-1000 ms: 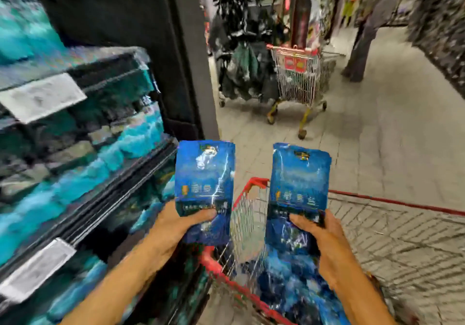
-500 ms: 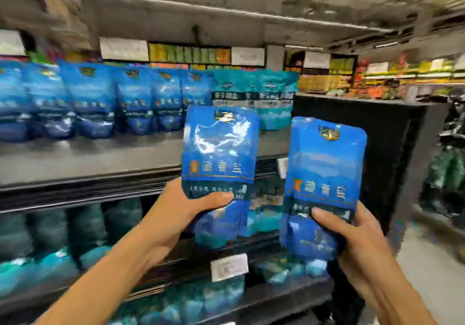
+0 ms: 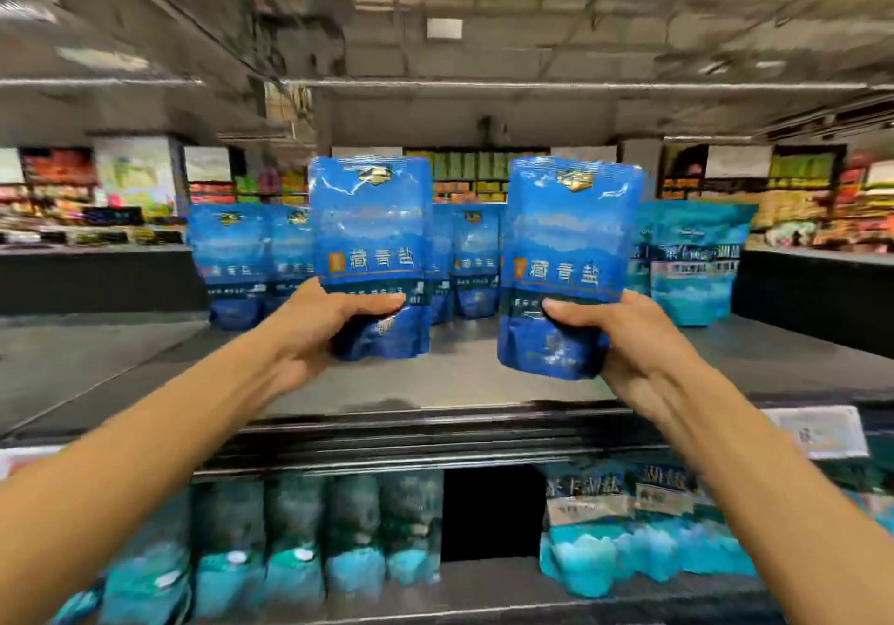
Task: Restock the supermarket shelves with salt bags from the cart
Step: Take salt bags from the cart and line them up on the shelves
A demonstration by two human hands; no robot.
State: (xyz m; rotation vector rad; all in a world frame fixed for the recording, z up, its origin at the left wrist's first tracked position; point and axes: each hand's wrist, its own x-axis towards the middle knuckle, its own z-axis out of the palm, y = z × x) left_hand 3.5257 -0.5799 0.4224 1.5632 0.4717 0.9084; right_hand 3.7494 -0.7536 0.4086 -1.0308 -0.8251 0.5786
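Note:
I hold two blue salt bags upright over the top shelf [image 3: 459, 382]. My left hand [image 3: 309, 329] grips the left salt bag [image 3: 371, 237] by its lower part, thumb across the front. My right hand [image 3: 633, 339] grips the right salt bag [image 3: 573, 247] the same way. Both bags hang just above the grey shelf board, near its front. Behind them stands a row of matching blue salt bags [image 3: 232, 261] at the back of the shelf. The cart is out of view.
Teal salt bags [image 3: 696, 266] stand at the right of the top shelf. The shelf below holds teal bags [image 3: 309, 537] on the left and more [image 3: 643, 542] on the right, with a dark gap between. A price tag [image 3: 817, 431] sits on the shelf edge.
My view has swung from the cart and aisle round to the shelves. Both hands have carried the bags up and forward, over the top shelf.

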